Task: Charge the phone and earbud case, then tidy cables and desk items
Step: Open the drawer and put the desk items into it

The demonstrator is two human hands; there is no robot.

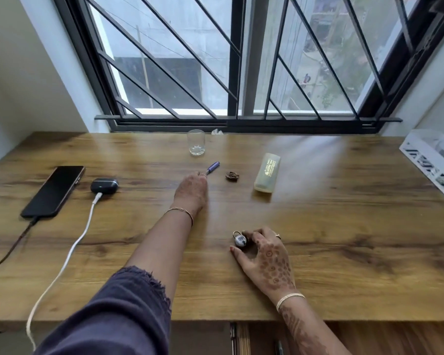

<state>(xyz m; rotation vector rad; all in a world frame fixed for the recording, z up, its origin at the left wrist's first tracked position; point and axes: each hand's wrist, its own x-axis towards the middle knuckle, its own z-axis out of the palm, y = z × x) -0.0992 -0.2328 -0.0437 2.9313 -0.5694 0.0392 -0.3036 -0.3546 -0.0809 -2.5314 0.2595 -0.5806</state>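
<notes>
Wooden table (318, 226) by the barred window: phone (53, 192) and case (104, 185) sit far left, both cabled, so charging looks done. Tidying now: left hand (191, 188) pinches the pen (212, 167), right hand (264, 257) grips the padlock (240, 240). Next, I reckon, lift those 2 away.

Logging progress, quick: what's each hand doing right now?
Left hand: fingertips on the pen, grip cannot be told.
Right hand: holding the padlock.
</notes>
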